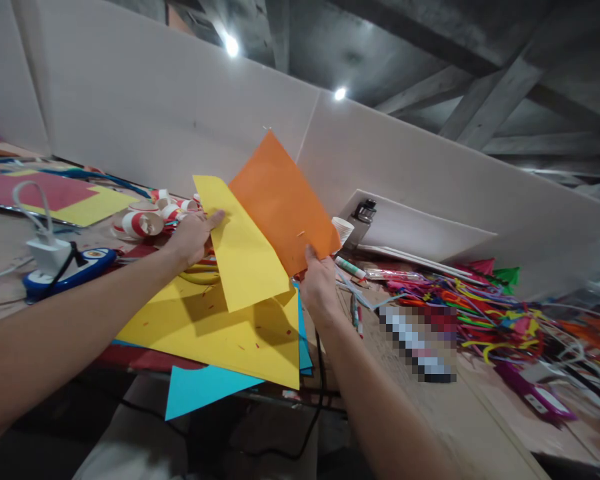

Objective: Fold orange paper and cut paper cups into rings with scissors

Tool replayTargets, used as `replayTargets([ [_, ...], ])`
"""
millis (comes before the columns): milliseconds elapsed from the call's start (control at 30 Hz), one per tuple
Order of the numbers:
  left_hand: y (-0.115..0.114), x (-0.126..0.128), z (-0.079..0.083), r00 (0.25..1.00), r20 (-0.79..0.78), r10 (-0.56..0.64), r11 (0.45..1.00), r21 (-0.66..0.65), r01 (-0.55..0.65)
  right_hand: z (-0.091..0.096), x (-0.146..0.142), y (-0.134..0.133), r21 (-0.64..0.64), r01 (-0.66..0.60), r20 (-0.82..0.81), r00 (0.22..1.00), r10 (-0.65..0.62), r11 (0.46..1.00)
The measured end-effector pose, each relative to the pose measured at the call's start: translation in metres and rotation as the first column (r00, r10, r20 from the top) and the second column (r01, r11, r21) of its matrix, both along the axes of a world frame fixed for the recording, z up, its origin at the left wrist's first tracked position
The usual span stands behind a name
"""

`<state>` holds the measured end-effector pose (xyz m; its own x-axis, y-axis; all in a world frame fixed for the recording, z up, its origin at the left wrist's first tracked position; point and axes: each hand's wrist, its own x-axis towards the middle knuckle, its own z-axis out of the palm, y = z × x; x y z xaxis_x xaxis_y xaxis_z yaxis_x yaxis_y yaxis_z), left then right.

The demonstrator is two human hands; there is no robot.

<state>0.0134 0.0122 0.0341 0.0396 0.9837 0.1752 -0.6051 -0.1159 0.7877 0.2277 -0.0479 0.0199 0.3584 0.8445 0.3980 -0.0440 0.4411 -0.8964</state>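
Note:
My left hand [193,235] grips the left edge of a yellow paper sheet [245,257], thumb on top, and holds it up above the table. My right hand [319,285] pinches the lower corner of an orange paper sheet [280,203], which stands raised and overlaps the yellow one. Under both lies a stack of large sheets: a yellow sheet [210,333] on top, with cyan paper [200,390] sticking out below it over the table's front edge.
Red-and-white paper rings [143,223] lie behind my left hand. A white charger on a blue power strip [55,263] sits at the left. A paper cup [341,230], a glue stick [350,268] and a tangle of coloured pipe cleaners [480,313] fill the right. White wall panels stand behind.

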Motion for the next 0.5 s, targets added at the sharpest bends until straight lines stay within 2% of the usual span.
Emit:
replayTargets([
  [100,0.003,-0.004,0.001,0.999,0.009,0.037,0.999,-0.018,-0.037,0.007,0.004,0.002,0.005,0.033,-0.202,0.979,-0.031,0.999],
  [167,0.004,-0.008,0.003,0.999,0.023,0.038,0.999,-0.016,-0.037,0.015,0.008,0.001,0.044,0.04,-0.28,0.96,-0.026,0.998],
  [267,0.006,-0.014,0.008,0.997,0.056,0.061,0.998,-0.012,-0.061,0.023,0.015,0.0,0.102,0.057,-0.309,0.951,-0.022,0.993],
  [400,0.011,-0.021,0.013,0.984,0.066,0.166,0.985,-0.057,-0.163,0.027,0.026,-0.003,0.151,0.076,-0.309,0.951,-0.026,0.986],
  [500,0.015,-0.027,0.015,0.976,0.071,0.207,0.976,-0.086,-0.2,0.033,0.033,-0.004,0.236,0.13,-0.298,0.953,-0.055,0.963],
])
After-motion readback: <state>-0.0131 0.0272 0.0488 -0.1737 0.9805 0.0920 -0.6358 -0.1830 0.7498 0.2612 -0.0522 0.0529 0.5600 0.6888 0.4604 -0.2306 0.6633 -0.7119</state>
